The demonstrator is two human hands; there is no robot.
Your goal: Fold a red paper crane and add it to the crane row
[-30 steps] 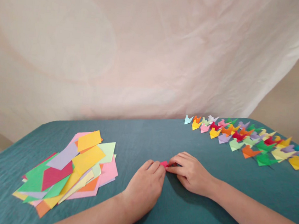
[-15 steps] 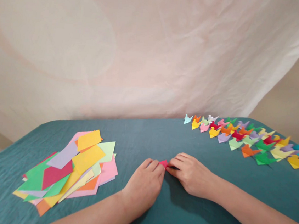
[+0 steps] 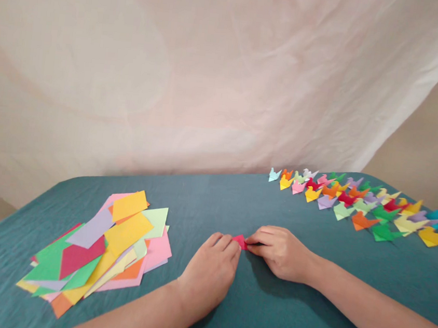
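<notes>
Though small, paper [image 3: 239,241] within table edges [image 3: 186,178]

No readable text (or numbers)

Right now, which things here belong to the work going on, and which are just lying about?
In the work:
- small red paper
- left hand, fingers over one end
- right hand, fingers pinching the other end

Lying about, though perhaps related:
- loose coloured sheets, untouched
- folded paper birds, untouched

Just background:
- pale backdrop
</notes>
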